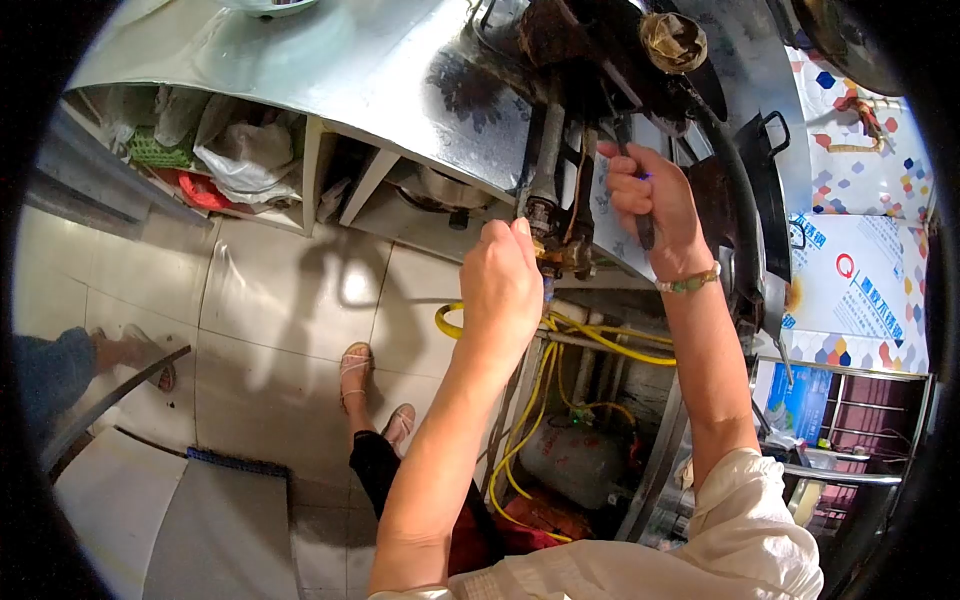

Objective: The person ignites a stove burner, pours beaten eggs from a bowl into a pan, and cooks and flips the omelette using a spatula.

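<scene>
My left hand (503,275) is closed at the brass gas valve (545,252) on the front of a stove pipe; its fingertips are partly hidden from me. Up and to the right, my right hand (648,195) wraps around a slim dark-handled tool (645,234), whose exact kind I cannot make out. The far end of that tool points up toward the blackened burner fittings (570,40). A thick metal burner pipe (548,150) runs between the two hands.
Yellow gas hoses (620,345) loop below the valve, beside a grey tank (570,460). A steel counter (400,100) extends left over shelves with bags and a pot (445,188). Black woks (765,180) stand at right. Another person's leg (60,375) shows at far left.
</scene>
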The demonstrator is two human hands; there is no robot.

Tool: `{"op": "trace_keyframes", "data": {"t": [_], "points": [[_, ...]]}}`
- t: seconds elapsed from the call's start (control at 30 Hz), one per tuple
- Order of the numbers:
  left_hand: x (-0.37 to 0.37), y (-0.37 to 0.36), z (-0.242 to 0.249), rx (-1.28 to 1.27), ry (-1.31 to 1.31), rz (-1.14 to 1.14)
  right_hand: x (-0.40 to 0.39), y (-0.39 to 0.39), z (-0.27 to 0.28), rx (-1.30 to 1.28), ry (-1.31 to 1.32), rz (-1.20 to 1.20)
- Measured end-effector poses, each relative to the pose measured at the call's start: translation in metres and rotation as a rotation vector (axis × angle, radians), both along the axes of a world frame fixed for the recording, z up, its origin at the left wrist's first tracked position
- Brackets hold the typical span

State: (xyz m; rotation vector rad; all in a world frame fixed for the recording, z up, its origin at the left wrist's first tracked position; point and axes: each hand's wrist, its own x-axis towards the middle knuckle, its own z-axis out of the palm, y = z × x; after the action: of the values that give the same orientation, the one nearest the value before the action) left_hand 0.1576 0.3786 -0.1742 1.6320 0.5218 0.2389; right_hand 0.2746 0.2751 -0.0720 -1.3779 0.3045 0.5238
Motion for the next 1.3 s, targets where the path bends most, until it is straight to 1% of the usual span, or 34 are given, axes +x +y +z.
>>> {"op": "trace_keyframes", "data": {"t": [0.03, 0.1, 0.13, 0.2, 0.23, 0.27, 0.3, 0.33, 0.4, 0.47, 0.53, 0.57, 0.6, 0.63, 0.67, 0.7, 0.73, 0.8, 0.87, 0.93, 1.0, 1.03, 1.07, 1.13, 1.3], "points": [[-0.001, 0.001, -0.001, 0.0, -0.001, -0.001, 0.0, -0.001, 0.001, 0.02, 0.005, 0.027], [-0.002, 0.005, -0.002, 0.104, -0.059, -0.05, 0.003, 0.0, 0.003, 0.041, 0.009, 0.053], [-0.003, 0.009, -0.001, 0.105, -0.059, -0.053, 0.004, 0.001, 0.004, 0.047, 0.012, 0.047], [-0.006, 0.015, 0.002, 0.067, -0.042, -0.146, 0.004, 0.001, 0.002, 0.054, 0.016, 0.041], [-0.007, 0.016, 0.001, 0.067, -0.042, -0.149, 0.002, -0.001, -0.002, 0.08, 0.066, -0.009], [-0.007, 0.017, -0.001, 0.025, -0.047, -0.143, 0.0, -0.002, -0.003, 0.107, 0.115, -0.056], [-0.007, 0.017, -0.003, -0.018, -0.052, -0.134, -0.004, -0.003, -0.001, 0.131, 0.06, -0.022], [-0.007, 0.016, -0.006, -0.019, -0.052, -0.134, -0.003, -0.001, -0.001, 0.131, 0.06, -0.021], [-0.008, 0.012, -0.012, -0.183, -0.057, -0.088, 0.002, 0.002, -0.002, 0.193, 0.085, -0.056], [-0.008, 0.014, -0.016, -0.218, -0.059, -0.131, -0.002, -0.004, -0.007, 0.176, 0.086, -0.027], [-0.009, 0.018, -0.018, -0.378, -0.076, -0.221, -0.012, -0.005, -0.007, 0.207, 0.094, -0.097], [-0.011, 0.019, -0.018, -0.375, -0.073, -0.221, -0.008, -0.009, -0.008, 0.153, 0.008, 0.009], [-0.012, 0.023, -0.011, -0.469, -0.041, -0.243, -0.006, -0.006, -0.008, 0.156, 0.009, 0.003], [-0.012, 0.025, -0.006, -0.562, -0.013, -0.265, -0.002, 0.001, -0.009, 0.16, 0.055, -0.06], [-0.013, 0.024, -0.006, -0.556, -0.02, -0.268, 0.0, 0.005, -0.008, 0.165, 0.097, -0.12], [-0.013, 0.023, -0.008, -0.589, -0.029, -0.254, -0.01, -0.003, -0.007, 0.089, 0.022, 0.061], [-0.015, 0.022, -0.009, -0.626, -0.033, -0.237, -0.02, -0.002, -0.006, 0.089, 0.101, -0.04], [-0.018, 0.024, -0.006, -0.623, -0.017, -0.244, -0.067, -0.004, 0.005, -0.058, 0.029, -0.002], [-0.02, 0.029, -0.001, -0.606, -0.013, -0.243, -0.089, -0.034, -0.005, 0.125, 0.206, 0.1], [-0.019, 0.031, 0.001, -0.597, 0.048, -0.201, -0.122, -0.032, 0.007, -0.056, 0.227, 0.118], [-0.02, 0.032, 0.008, -0.631, 0.07, -0.175, -0.154, -0.034, 0.015, -0.058, 0.224, 0.128], [-0.018, 0.032, 0.011, -0.625, 0.072, -0.193, -0.169, -0.039, 0.019, -0.037, 0.191, 0.16], [-0.017, 0.031, 0.011, -0.619, 0.076, -0.211, -0.181, -0.048, 0.022, 0.056, 0.227, 0.163], [-0.013, 0.029, 0.002, -0.593, 0.085, -0.239, -0.202, -0.063, 0.028, 0.134, 0.226, 0.166], [-0.009, 0.026, -0.002, -0.614, 0.113, -0.223, -0.244, -0.118, 0.055, 0.192, 0.205, 0.125]]}}
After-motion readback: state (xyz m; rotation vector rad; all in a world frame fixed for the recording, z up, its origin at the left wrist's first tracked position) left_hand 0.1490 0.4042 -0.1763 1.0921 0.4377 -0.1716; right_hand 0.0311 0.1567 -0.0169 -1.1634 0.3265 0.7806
